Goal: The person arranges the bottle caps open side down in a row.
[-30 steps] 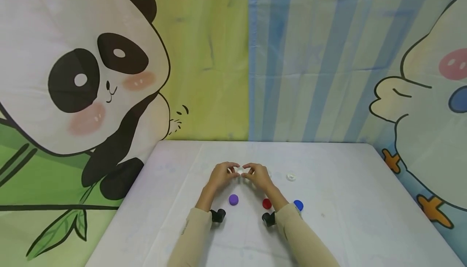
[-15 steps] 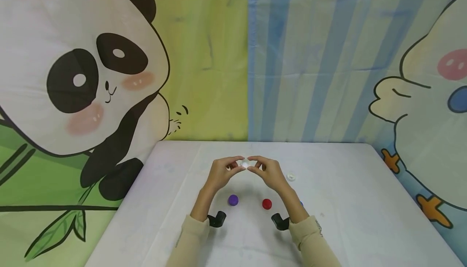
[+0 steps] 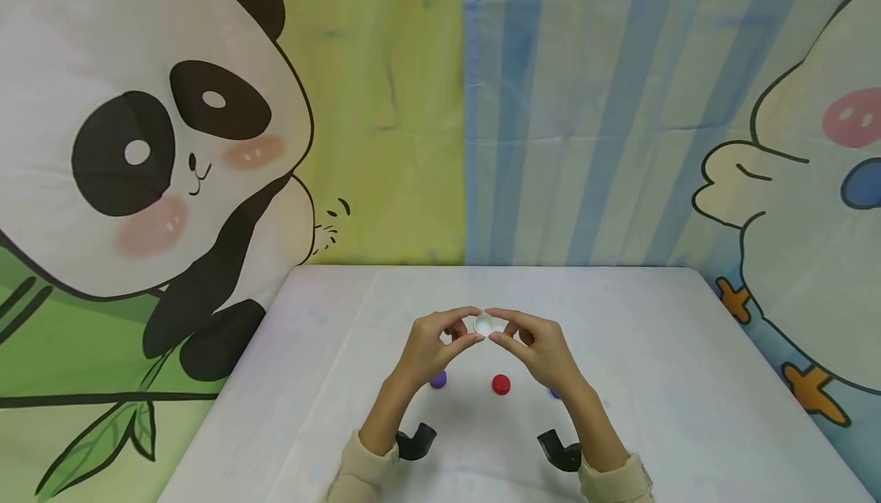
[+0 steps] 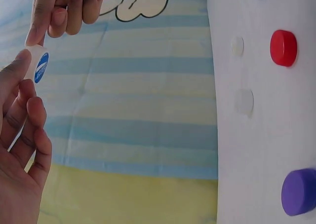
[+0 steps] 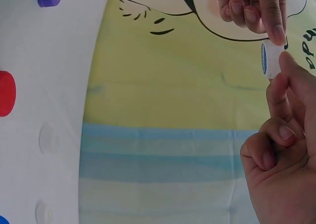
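Note:
A small white bottle cap (image 3: pixel 485 325) with ridged sides is held up above the table between both hands. Its blue printed face (image 4: pixel 41 68) shows in the left wrist view. My left hand (image 3: pixel 432 344) pinches the cap's left side with thumb and forefinger. From the right, my right hand (image 3: pixel 545 348) pinches it the same way, and the fingertips of both hands nearly meet above and below it. In the right wrist view the ridged side (image 5: pixel 275 60) of the cap faces the camera, with my right hand's other fingers curled in.
On the white table (image 3: pixel 344 411) lie a purple cap (image 3: pixel 438 381), a red cap (image 3: pixel 501 384) and a blue cap (image 3: pixel 554 394) partly behind my right forearm. Two whitish translucent caps, one nearer (image 4: pixel 244 102) and one farther (image 4: pixel 237 46), lie beyond them. Printed curtains stand behind the table.
Both hands have raised the white cap off the table and brought it rightward and closer to the head camera. The coloured caps have stayed in place.

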Available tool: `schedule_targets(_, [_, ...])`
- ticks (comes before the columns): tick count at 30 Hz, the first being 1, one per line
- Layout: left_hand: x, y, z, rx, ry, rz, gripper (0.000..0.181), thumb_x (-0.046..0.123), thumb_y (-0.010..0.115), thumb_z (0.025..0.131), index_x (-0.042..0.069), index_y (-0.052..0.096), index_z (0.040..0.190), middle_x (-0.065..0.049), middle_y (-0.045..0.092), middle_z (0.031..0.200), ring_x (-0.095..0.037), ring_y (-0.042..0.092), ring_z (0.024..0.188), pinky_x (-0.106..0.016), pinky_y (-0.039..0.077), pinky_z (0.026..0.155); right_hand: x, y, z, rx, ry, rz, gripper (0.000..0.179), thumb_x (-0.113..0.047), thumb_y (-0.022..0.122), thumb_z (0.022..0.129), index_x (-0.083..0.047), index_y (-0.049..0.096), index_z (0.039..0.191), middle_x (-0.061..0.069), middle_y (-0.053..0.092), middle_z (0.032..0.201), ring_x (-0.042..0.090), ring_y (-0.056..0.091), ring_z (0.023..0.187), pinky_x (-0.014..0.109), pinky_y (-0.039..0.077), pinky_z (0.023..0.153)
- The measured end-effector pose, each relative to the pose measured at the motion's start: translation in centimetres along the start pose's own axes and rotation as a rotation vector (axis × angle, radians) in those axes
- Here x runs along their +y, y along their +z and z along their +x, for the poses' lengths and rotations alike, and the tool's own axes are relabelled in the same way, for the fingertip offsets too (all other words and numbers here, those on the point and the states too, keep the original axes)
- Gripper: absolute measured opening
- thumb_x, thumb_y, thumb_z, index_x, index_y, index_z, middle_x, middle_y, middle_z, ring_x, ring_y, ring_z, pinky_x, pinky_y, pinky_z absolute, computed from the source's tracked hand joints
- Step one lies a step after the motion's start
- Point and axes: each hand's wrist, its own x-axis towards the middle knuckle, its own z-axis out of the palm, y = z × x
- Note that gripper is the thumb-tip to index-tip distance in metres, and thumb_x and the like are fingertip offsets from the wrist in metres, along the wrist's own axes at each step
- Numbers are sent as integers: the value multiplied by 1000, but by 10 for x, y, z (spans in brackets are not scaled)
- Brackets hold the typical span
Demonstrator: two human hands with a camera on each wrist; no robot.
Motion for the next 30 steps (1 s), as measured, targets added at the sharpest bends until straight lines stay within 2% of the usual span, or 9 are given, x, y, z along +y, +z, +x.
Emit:
schedule_targets(5, [11,3,-5,7,32,19,30,23,69,78,13,63,106,9,56,64,-2,48,60,-15,38,57,-6,-5,-11,-5,10,11,30,-7,67,78,-5,63,109,-4,53,65,5,25,50,20,27,45])
schedule_targets(11, [13,10,-15,-7,39,29,29,24,70,77,13,64,104,10,55,63,0,46,58,-16,38,57,2,-5,-24,-23,9,28,31,-7,68,78,-6,64,108,-5,53,65,6,26,51,22,28,46])
schedule_targets(18, [11,18,-25,-50,7,17,31,25,70,77,14,64,105,11,55,63,2,47,58,-15,38,58,11,-1,-36,-19,28,45,30,-7,69,76,-8,65,106,-8,51,64,4,25,51,21,28,45])
schedule_targets(25, [11,21,-27,-51,-1,8,31,25,70,78,15,64,106,10,55,64,2,47,59,-15,38,59,12,0,-39,-7,23,47,30,-6,69,76,-7,65,105,-7,51,63,5,25,50,21,28,44])
schedule_targets(30, [14,22,-27,-51,-43,-62,31,21,70,77,13,65,107,9,54,64,2,47,59,-12,41,56,11,-1,-41,-11,37,48,31,-7,68,77,-9,64,107,-7,51,63,3,23,50,20,27,44])
